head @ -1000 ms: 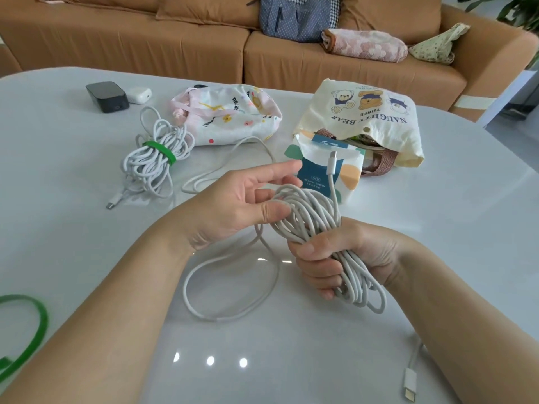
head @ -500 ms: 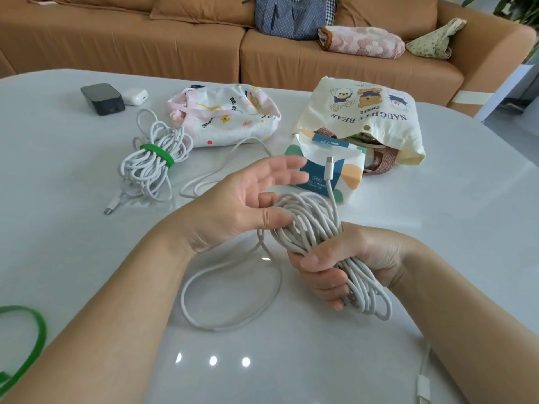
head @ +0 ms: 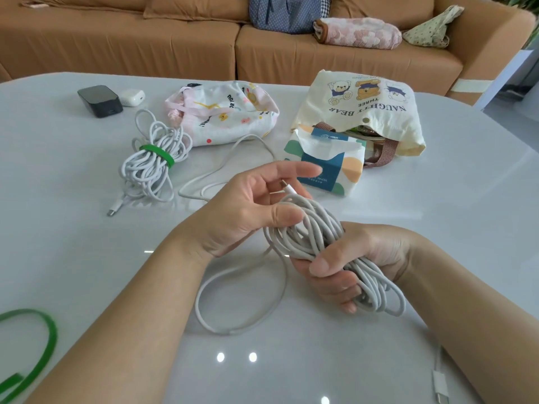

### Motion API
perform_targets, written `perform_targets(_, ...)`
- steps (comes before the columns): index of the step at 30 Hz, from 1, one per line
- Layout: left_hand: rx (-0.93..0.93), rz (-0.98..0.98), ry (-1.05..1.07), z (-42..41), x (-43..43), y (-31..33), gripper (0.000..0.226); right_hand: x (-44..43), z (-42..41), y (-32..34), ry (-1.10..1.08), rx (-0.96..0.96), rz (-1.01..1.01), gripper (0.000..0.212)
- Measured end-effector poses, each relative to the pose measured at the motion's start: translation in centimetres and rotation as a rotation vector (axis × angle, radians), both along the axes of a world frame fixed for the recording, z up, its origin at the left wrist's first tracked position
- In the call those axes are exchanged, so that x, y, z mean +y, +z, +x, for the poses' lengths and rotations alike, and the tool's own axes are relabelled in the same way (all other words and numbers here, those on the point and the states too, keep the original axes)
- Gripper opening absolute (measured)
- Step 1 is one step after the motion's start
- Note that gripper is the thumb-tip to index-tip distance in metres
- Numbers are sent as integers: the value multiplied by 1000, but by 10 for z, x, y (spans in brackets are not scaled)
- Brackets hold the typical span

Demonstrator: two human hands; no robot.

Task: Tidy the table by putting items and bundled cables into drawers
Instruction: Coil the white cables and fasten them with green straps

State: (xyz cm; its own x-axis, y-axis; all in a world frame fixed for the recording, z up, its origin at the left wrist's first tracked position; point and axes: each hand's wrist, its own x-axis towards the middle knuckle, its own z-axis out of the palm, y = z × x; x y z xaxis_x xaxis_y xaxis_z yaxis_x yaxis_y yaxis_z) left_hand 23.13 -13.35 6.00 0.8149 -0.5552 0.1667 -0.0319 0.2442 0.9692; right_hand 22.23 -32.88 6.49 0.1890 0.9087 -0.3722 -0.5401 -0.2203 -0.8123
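- Since a second ago the plug (head: 284, 183) that stood upright above the coil (head: 315, 231) has tipped over and now lies by the fingers of the left hand (head: 250, 211). The right hand (head: 353, 258) has kept its place.
- Two white cables: the coil, held just above the middle of the table (head: 73, 258), and a tied bundle (head: 151, 170) lying well to its left, farther back.
- Two green straps: a wrapped strap (head: 157, 152) round the tied bundle and a loose strap (head: 43, 342) at the near left edge.
- Three plugs: the one by the left fingers, a second plug (head: 112, 212) beside the tied bundle, and a third plug (head: 440, 389) at the near right.
- Two cloth bags at the back, a pouch (head: 224, 112) and a tote bag (head: 364, 103), with one tissue pack (head: 326, 164) in front of the tote.
- One black charger (head: 100, 100), with one white case (head: 132, 97) just beside it.
- The coil is a bunch of many uneven pale loops. One slack loop (head: 233, 304) droops from it onto the table.
- Right hand: fingers clenched round the coil's middle, thumb across the front.
- Left hand: index finger straight, thumb flat on the upper loops. The other fingers are partly hidden, so I cannot tell whether they pinch.
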Motion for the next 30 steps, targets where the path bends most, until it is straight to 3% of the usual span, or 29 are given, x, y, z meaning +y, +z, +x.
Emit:
perform_targets(3, -18, -10, 52, -1, -4, -1, 32, 0, -2, 2, -40, -66, -16, 24)
perform_targets(6, 32, -39, 13, 2, -2, -2, 49, -1, -2, 4, -136, -122, -53, 18)
perform_targets(8, 51, 33, 81, 3, -3, -1, 56, -4, -1, 3, -230, -174, -30, 14)
perform_targets(13, 96, 275, 321, 3, -7, -1, 29, -10, 8, -1, -445, -251, 59, 16)
perform_targets(15, 74, 306, 300, 5, -5, -2, 14, -9, 10, -3, -485, -293, 103, 12)
perform_targets(20, 137, 275, 243, 3, -3, -3, 12, -8, 10, -4, -687, -279, 208, 7)
perform_targets(22, 124, 353, 203, 4, -6, -2, 6, -7, 13, -6, -781, -331, 262, 9)
perform_targets(26, 46, 494, 187, 7, -11, -5, 23, -8, 20, -6, -974, -401, 344, 16)
perform_targets(30, 14, 496, 248, 5, -10, -8, 19, -8, 23, -12, -1107, -357, 348, 13)
